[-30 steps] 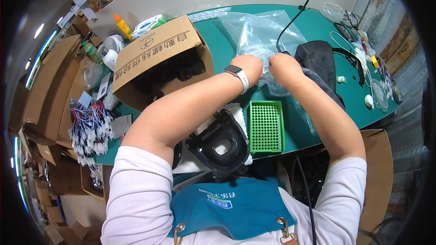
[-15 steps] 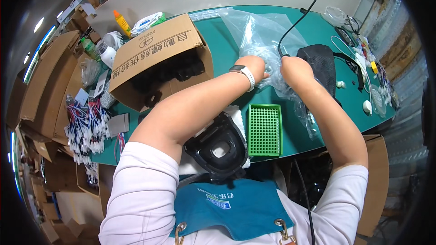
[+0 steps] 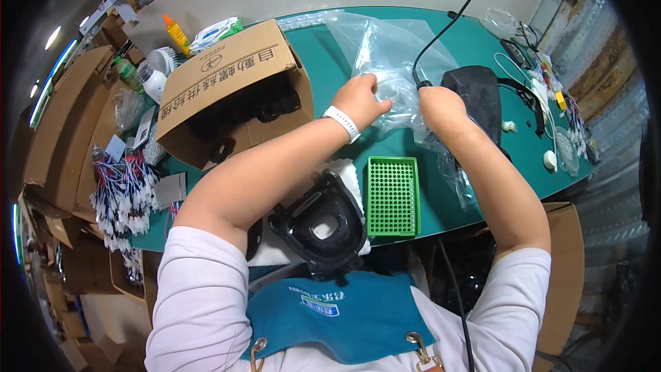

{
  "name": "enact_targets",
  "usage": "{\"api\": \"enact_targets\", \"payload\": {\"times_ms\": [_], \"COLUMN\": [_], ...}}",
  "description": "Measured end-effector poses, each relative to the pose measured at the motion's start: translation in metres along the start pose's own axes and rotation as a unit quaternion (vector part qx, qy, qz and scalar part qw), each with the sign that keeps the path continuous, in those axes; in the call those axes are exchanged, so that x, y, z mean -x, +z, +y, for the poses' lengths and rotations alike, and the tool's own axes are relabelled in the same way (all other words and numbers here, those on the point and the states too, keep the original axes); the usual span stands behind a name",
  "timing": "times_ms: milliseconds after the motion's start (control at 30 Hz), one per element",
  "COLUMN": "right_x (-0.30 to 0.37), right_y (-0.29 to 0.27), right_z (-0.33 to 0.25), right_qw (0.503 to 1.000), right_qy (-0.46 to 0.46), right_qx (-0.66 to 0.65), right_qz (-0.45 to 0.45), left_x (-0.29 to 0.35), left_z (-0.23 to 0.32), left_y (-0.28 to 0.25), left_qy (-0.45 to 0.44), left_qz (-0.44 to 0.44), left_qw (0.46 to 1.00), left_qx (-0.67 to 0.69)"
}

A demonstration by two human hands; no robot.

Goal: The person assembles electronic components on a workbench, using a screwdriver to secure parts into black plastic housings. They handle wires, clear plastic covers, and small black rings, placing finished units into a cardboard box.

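Observation:
A clear plastic bag (image 3: pixel 392 52) lies spread and crumpled on the green table mat. My left hand (image 3: pixel 359 100), with a white band at the wrist, is at the bag's near left side. Its fingers are bent and the thumb stands apart from them; nothing shows between. My right hand (image 3: pixel 442 110) is closed round a black corded tool (image 3: pixel 424 85), whose end and cable come out above the fist; the rest is hidden. Nearer to me sit a green perforated tray (image 3: pixel 392 196) and a black plastic housing (image 3: pixel 323 224) on a white cloth.
A cardboard box (image 3: pixel 227 72) holding black parts lies on its side at left. Bundles of wires with white connectors (image 3: pixel 124 196) hang over the left edge. A black mesh pouch (image 3: pixel 475 96) and cables (image 3: pixel 551 107) lie at right. The tool's black cable (image 3: pixel 458 14) runs upward.
My left hand has drawn back to the left, away from my right hand, and its thumb has come apart from the fingers. My right hand keeps its grip on the tool.

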State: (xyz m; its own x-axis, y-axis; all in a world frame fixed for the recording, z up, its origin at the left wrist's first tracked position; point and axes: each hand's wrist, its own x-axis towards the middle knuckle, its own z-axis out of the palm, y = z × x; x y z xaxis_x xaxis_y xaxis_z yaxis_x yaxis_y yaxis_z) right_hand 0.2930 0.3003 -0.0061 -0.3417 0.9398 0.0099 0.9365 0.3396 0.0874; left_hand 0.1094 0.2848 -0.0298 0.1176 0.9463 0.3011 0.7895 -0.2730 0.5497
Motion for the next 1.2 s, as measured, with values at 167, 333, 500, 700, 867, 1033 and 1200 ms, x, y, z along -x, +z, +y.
{"api": "enact_targets", "payload": {"times_ms": [167,333,500,700,867,1033,1200], "right_x": [-0.008,0.001,-0.025,-0.045,-0.047,-0.046,-0.042], "right_y": [-0.003,-0.004,0.009,0.014,0.014,0.005,0.009], "right_z": [-0.006,-0.026,-0.033,-0.037,-0.039,-0.044,-0.045], "right_qw": [0.997,0.978,0.976,0.975,0.986,0.989,0.984], "right_qy": [-0.004,-0.118,-0.191,-0.215,-0.161,-0.146,-0.146], "right_qx": [0.031,-0.07,-0.068,-0.042,-0.037,-0.021,-0.048], "right_qz": [-0.074,0.159,0.082,0.032,0.025,-0.009,0.085], "left_x": [0.015,0.043,0.093,0.157,0.186,0.195,0.2], "left_z": [-0.009,0.004,0.021,0.025,0.025,0.027,0.023], "left_y": [-0.018,-0.062,-0.11,-0.15,-0.164,-0.174,-0.182], "left_qy": [-0.007,0.099,0.18,0.166,0.17,0.169,0.138], "left_qz": [0.027,0.034,0.05,0.037,0.062,0.077,0.061], "left_qw": [0.995,0.993,0.968,0.971,0.971,0.97,0.976], "left_qx": [0.091,-0.053,-0.166,-0.169,-0.158,-0.159,-0.156]}}
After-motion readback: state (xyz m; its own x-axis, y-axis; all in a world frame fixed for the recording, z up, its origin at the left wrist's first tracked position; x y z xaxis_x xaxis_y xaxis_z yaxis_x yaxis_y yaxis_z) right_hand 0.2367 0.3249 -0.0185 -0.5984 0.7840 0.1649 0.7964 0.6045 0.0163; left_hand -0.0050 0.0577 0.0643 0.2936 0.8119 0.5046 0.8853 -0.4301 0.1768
